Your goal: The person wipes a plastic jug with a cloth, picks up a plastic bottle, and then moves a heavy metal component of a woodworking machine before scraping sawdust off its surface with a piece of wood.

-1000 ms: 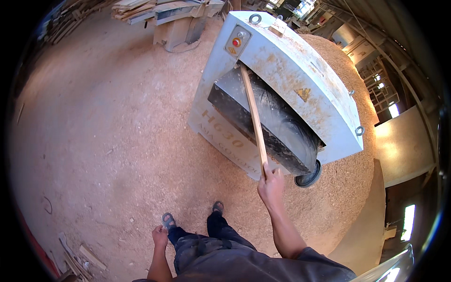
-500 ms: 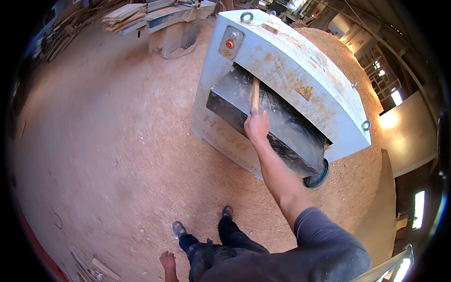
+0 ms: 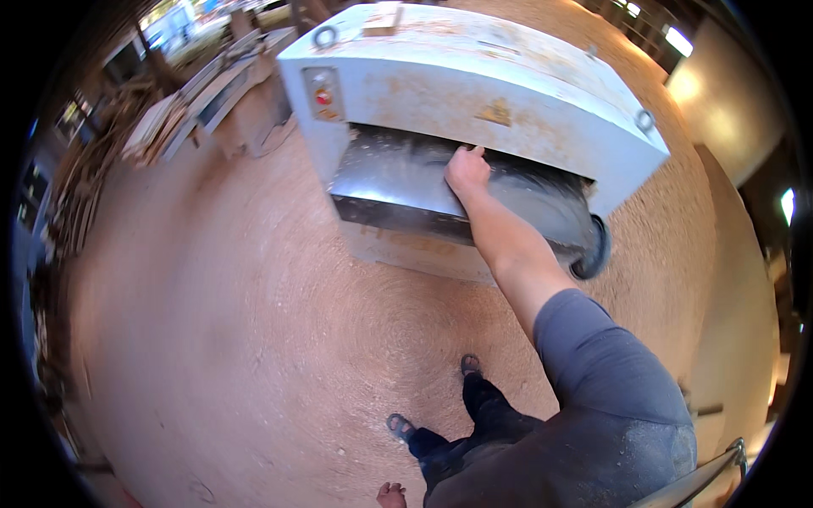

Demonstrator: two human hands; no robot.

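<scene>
My right arm stretches forward to a large white thickness planer (image 3: 406,93). My right hand (image 3: 468,172) is over its dark metal infeed table (image 3: 398,182), right at the opening under the hood. Its fingers are closed on a wooden strip (image 3: 479,150); only a small pale end shows past them, and the rest is hidden in the machine. Low in the picture, my left hand (image 3: 391,495) hangs beside my leg, partly cut off by the edge. Its fingers are curled, with nothing seen in them.
On the planer's left front is a control panel (image 3: 323,95) with a red button. A small wood block (image 3: 382,19) lies on top. A black handwheel (image 3: 595,247) juts out at the right. Stacked boards (image 3: 157,127) lie at the far left; sawdust covers the floor (image 3: 254,339).
My right hand has moved forward to the planer's opening, and the wooden strip has gone mostly inside. The view has turned, so the machine sits more level and further left.
</scene>
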